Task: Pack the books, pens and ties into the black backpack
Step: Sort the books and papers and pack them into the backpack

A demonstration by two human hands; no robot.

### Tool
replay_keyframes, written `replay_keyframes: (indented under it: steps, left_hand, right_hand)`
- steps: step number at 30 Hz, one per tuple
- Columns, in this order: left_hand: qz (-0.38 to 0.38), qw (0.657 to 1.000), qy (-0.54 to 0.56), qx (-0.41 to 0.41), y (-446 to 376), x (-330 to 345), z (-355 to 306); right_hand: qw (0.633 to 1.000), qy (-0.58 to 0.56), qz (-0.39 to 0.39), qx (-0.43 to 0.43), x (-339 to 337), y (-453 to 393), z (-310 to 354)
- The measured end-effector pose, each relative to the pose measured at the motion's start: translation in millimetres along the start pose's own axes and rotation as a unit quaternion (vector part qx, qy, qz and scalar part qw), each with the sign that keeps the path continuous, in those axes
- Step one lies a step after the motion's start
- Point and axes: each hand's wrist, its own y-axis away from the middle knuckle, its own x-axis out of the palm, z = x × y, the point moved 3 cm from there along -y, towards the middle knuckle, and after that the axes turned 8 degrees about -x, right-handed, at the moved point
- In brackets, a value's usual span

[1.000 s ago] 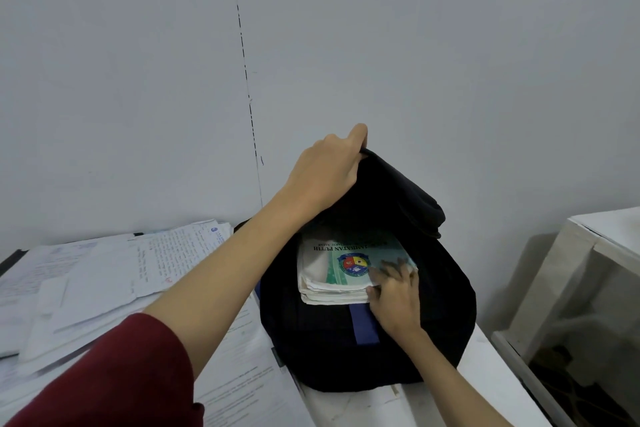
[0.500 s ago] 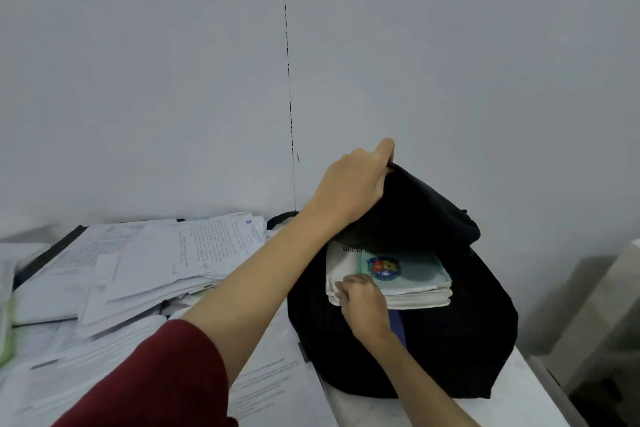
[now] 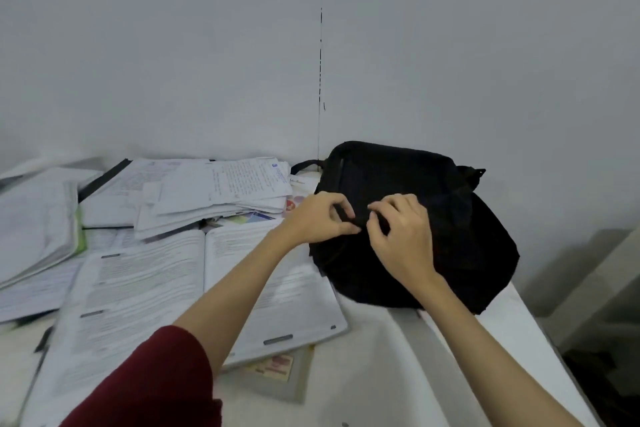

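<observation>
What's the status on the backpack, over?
Both hands, left and right, pinching black backpack front. Flap down, no books showing inside. Nothing blocking.

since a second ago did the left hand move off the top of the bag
Yes. The left hand has come down from the raised flap to the front of the black backpack, judged against the bag itself, pinching the fabric next to the right hand.

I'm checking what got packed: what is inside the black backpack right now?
Nothing inside shows: the black backpack lies with its flap down, and the left hand and right hand pinch the fabric at its top. Any contents are covered.
</observation>
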Motion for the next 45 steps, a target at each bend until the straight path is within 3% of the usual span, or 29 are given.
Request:
replay_keyframes:
  steps: [3,8,14,17,20,23,26,31,38,45]
  left_hand:
    - [0.021,0.994,0.097,-0.054,47,7,46]
    - [-0.131,0.973,0.109,-0.155,116,-37,129]
    - [-0.297,0.903,0.103,-0.293,196,-106,227]
    - [-0.278,0.875,0.052,-0.393,230,-132,274]
    - [-0.226,0.870,0.064,-0.434,241,-138,295]
    - [-0.222,0.860,0.132,-0.440,236,-140,306]
    - [-0.171,0.850,0.241,-0.436,225,-135,311]
    - [-0.157,0.878,0.240,-0.384,219,-147,321]
    - [-0.156,0.895,0.257,-0.329,208,-174,316]
    - [-0.184,0.921,0.245,-0.241,207,-241,297]
  right_hand:
    - [0.994,-0.027,0.101,-0.002,26,18,31]
    - [0.975,-0.133,0.175,-0.030,65,21,110]
    - [0.927,-0.233,0.269,-0.120,125,3,224]
    - [0.901,-0.210,0.354,-0.135,165,-2,276]
    - [0.888,-0.177,0.409,-0.115,203,4,304]
    - [0.894,-0.145,0.416,-0.082,233,9,324]
    - [0.905,-0.143,0.398,-0.046,245,7,331]
    - [0.914,-0.171,0.368,0.003,251,12,328]
    - [0.875,-0.315,0.342,0.132,239,-6,325]
    - [0.867,-0.372,0.301,0.141,223,-40,314]
